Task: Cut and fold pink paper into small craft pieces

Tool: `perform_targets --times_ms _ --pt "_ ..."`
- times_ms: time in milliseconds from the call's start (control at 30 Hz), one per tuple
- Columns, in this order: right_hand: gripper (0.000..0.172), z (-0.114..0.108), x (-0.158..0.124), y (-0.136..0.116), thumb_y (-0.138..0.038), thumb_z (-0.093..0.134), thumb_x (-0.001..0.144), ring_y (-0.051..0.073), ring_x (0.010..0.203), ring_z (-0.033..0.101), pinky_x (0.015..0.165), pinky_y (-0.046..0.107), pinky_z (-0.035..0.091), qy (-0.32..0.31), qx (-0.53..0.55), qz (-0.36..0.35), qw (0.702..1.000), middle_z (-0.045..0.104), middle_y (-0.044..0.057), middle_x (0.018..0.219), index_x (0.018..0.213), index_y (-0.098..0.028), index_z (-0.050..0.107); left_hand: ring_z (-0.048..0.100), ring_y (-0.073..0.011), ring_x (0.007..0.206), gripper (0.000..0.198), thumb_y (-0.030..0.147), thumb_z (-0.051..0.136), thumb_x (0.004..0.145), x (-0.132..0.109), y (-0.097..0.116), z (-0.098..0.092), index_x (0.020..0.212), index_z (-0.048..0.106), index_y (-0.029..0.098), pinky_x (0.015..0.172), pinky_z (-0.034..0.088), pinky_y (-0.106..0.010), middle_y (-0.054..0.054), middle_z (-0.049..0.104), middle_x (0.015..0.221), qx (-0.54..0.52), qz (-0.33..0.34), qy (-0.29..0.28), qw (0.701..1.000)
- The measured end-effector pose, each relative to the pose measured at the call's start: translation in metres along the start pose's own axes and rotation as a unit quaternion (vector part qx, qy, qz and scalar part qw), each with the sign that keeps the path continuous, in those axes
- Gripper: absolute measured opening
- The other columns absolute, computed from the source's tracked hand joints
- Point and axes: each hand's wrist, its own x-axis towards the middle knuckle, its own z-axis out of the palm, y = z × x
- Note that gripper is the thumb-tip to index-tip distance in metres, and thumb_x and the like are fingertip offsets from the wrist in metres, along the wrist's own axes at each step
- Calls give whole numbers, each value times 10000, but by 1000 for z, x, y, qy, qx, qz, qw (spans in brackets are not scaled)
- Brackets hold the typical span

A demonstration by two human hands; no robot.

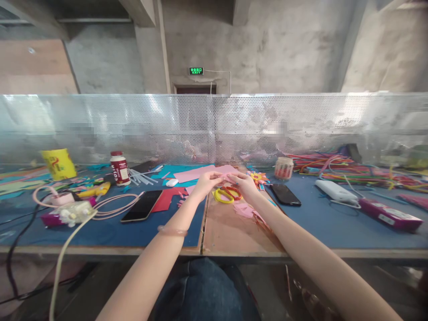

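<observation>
In the head view, my left hand [207, 183] and my right hand [244, 185] meet over the middle of the table. Fingertips of both are pinched on a small piece of pink paper [226, 178], partly hidden by the fingers. Just below them lies a pair of scissors with yellow and red handles [223, 196]; its blades are not visible. Pink paper scraps [244, 209] lie beneath my right wrist. A multicoloured paper flower [258, 178] sits beyond my right hand, and a pink paper sheet [192, 174] lies behind my left hand.
Dark phones lie at left [142, 206] and right [286, 195]. A bottle [119, 168], yellow container [59, 164] and cabled power strip [68, 215] stand left. On the right are a jar [283, 168], white power bank [336, 191], purple box [389, 214] and coloured strands [334, 167]. A perforated metal screen [133, 125] backs the table.
</observation>
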Motion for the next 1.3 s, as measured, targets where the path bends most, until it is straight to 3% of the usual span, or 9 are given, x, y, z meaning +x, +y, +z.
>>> perform_targets --times_ms 367,533,767,1067,1300 --pt "264 0 -1 -1 -337 776 557 135 638 620 614 269 516 3 -4 1 1000 683 23 726 755 -176 708 666 -170 780 271 282 728 657 1 -2 -1 870 641 140 798 498 -318 -64 702 854 -19 0 -1 1000" --pt "274 -1 0 0 -355 777 549 112 591 596 581 243 500 27 -42 -13 999 673 15 714 740 -175 699 671 -189 756 229 321 647 740 2 -3 0 841 637 116 810 504 -367 -104 707 819 -61 -33 -9 998" --pt "312 2 -2 -1 -440 720 619 117 608 596 552 215 496 18 -30 -7 999 665 34 708 757 -163 682 675 -196 806 140 203 636 752 0 0 0 835 619 92 867 487 -378 -126 707 843 -130 -45 -11 990" --pt "299 1 -2 -3 -423 744 597 97 586 584 547 206 490 6 -15 -3 1000 667 24 723 731 -165 671 666 -202 863 257 269 682 724 1 -2 -3 898 620 90 894 472 -376 -147 689 948 -106 -38 -31 993" --pt "306 2 -3 -6 -424 741 586 123 584 593 549 249 529 21 -9 1 1000 618 6 647 716 -159 659 669 -169 759 195 200 681 711 -3 7 -2 872 630 103 825 491 -334 -107 698 853 -115 -43 -12 992"
